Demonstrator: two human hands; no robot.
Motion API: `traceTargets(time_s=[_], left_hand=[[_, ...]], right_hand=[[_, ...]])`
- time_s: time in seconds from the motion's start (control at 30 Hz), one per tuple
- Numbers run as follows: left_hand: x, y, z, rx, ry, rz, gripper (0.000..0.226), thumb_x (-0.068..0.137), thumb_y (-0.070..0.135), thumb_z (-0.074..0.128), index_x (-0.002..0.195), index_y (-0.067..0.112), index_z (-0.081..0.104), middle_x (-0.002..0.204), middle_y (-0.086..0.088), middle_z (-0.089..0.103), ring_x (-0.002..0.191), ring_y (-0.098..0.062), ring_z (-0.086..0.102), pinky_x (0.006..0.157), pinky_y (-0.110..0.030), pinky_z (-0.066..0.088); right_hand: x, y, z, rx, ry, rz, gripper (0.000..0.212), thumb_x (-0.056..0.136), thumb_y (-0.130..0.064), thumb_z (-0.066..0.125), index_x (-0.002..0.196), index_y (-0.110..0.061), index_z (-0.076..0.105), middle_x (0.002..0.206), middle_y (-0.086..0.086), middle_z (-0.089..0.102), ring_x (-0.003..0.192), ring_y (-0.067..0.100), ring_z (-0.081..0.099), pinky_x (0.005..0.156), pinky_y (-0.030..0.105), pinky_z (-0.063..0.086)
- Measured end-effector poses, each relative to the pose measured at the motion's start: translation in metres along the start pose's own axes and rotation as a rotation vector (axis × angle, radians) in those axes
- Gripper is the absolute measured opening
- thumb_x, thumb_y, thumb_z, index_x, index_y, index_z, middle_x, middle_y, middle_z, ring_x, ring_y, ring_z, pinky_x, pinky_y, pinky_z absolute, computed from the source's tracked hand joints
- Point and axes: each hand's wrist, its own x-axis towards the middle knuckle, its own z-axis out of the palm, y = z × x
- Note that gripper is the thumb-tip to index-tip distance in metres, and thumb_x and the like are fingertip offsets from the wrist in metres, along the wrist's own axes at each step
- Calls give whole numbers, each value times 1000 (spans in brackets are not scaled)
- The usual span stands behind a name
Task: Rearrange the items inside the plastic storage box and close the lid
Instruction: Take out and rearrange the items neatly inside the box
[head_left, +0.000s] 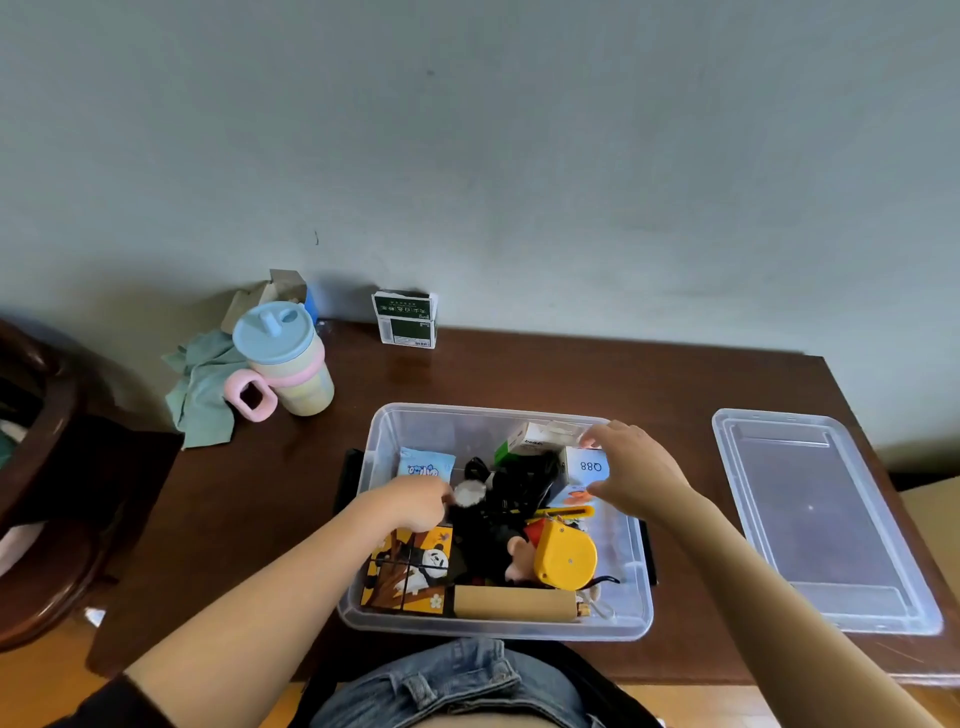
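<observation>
Head view: left hand (415, 501) pinches white round item (469, 492) inside storage box (498, 626); right hand (634, 470) grips white carton (586, 467); lid (821, 514) off.

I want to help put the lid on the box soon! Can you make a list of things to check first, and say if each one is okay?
1. Lid within reach: ok, it lies flat on the table right of the storage box.
2. Hands out of the box: not ok. The left hand pinches a small white round thing; the right hand grips the white box marked Q88.
3. Items below the rim: cannot tell; the yellow tape measure and the white and green box sit high.
4. Box rim free all round: not ok, both arms cross it.
5. Room on the table: ok, the cup stands well apart.
</observation>
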Motion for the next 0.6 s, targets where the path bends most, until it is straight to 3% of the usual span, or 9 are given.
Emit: traceTargets(time_s=[0.13, 0.27, 0.33, 0.4, 0.47, 0.5, 0.6], left_hand=[[-3, -5, 9, -100, 43, 2, 50, 95, 0, 29, 137, 22, 47, 134, -9, 50, 89, -19, 52, 52, -19, 36], [-6, -6, 13, -126, 87, -26, 45, 98, 5, 31, 136, 22, 48, 137, -8, 48, 111, -22, 52, 72, -21, 42], [-6, -5, 12, -150, 86, -20, 42, 100, 8, 31, 137, 20, 48, 132, -9, 52, 100, -21, 54, 64, -21, 42], [-8, -5, 11, -193, 118, 10, 38, 102, 13, 31, 134, 19, 50, 131, -9, 53, 97, -21, 57, 68, -24, 44], [-11, -4, 9, -228, 159, 45, 36, 103, 15, 31, 132, 18, 52, 137, -7, 51, 110, -23, 56, 76, -23, 43], [-12, -3, 9, -239, 172, 62, 36, 103, 17, 32, 132, 18, 52, 139, -5, 49, 110, -22, 56, 72, -19, 41], [-13, 4, 6, -299, 187, 108, 34, 103, 21, 35, 133, 21, 51, 138, -3, 50, 82, -12, 58, 54, -12, 40]], right_hand=[[0, -3, 6, -92, -16, -20, 48, 81, -25, 67, 125, -27, 48, 125, -6, 55, 116, 17, 47, 89, 30, 43], [-1, -6, 7, -120, -4, -21, 49, 83, -26, 66, 128, -26, 46, 128, -5, 53, 118, 18, 46, 91, 31, 43], [-5, -10, 2, -32, 56, -30, 45, 82, -28, 68, 123, -26, 48, 124, -7, 52, 114, 16, 47, 86, 28, 45], [-11, -14, -4, 73, 79, -67, 33, 82, -38, 67, 110, -28, 52, 111, -11, 58, 101, 12, 55, 77, 26, 47], [-18, -20, -8, 100, -66, -70, 36, 79, -58, 62, 100, -30, 54, 98, -15, 63, 84, 7, 59, 71, 27, 50], [-22, -23, -6, 70, -171, -58, 46, 75, -68, 58, 101, -30, 55, 97, -15, 64, 81, 7, 59, 72, 28, 50], [-32, -29, 9, -59, -362, -64, 67, 70, -78, 52, 115, -28, 51, 108, -8, 62, 88, 12, 54, 72, 28, 46]])
